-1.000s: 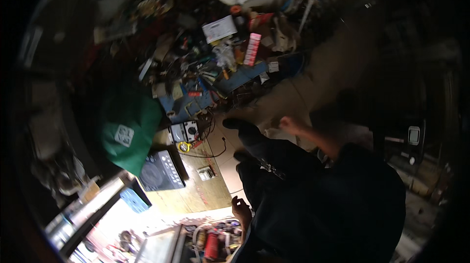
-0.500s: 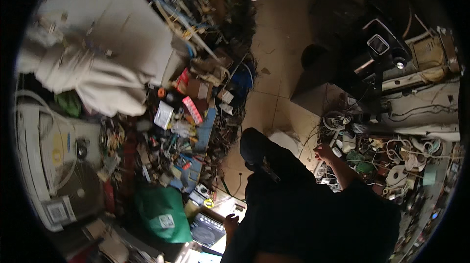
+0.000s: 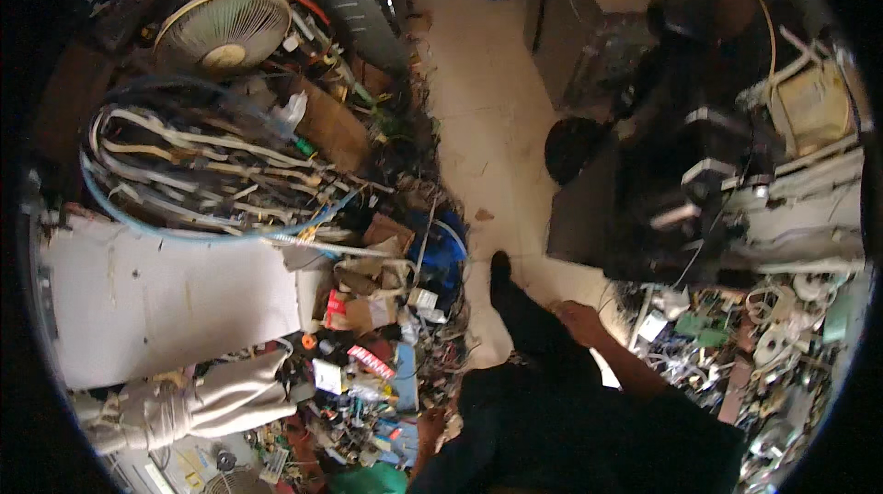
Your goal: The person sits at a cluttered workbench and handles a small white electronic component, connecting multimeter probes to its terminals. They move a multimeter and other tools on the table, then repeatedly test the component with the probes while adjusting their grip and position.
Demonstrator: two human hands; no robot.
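My right hand (image 3: 575,319) hangs out in front of my dark trouser leg (image 3: 524,319), fingers loosely bent, holding nothing I can see. My left hand (image 3: 432,425) is low beside my body, loosely open, over the edge of a cluttered heap of small tools and parts. Near it are a blue board (image 3: 405,374), a pink-red strip pack (image 3: 370,361) and a green bag (image 3: 377,480). My foot (image 3: 501,269) is on the tiled floor (image 3: 469,126) of a narrow passage between the piles.
Left are a white panel (image 3: 170,301), a pale cloth bundle (image 3: 239,384), coiled hoses (image 3: 202,154) and a fan (image 3: 221,29). Right are dark machinery (image 3: 644,209), a cabinet (image 3: 552,25) and a pile of wires and parts (image 3: 754,347). A black round object (image 3: 570,149) sits beside the passage.
My view has swung round and forward along the passage. The bench with meter and hotplate has dropped out of view; the fan and hoses have appeared. My foot has stepped along the floor.
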